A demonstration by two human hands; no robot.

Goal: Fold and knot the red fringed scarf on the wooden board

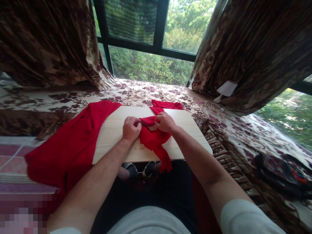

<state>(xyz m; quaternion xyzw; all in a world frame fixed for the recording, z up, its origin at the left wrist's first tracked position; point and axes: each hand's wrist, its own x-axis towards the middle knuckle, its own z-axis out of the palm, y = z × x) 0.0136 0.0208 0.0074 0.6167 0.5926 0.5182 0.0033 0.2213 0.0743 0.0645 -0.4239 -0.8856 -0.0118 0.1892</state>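
Note:
A red scarf [156, 138] with a fringed end lies bunched on a small pale wooden table [112, 130]. Its fringe hangs over the table's near edge. My left hand [131, 128] is closed, fingertips pinching the scarf's left upper edge. On the other side, my right hand [165, 122] is closed too, its fingers gripping the scarf near its upper middle. Between the hands a small beige piece [153, 127] shows in the folds; I cannot make out what it is.
A large red cloth [65, 143] drapes over the table's left side, and another red strip [168, 104] lies at the back. Beyond are a flower-patterned window seat [136, 91], a small white lamp [226, 88], curtains and a dark bag [280, 175] at right.

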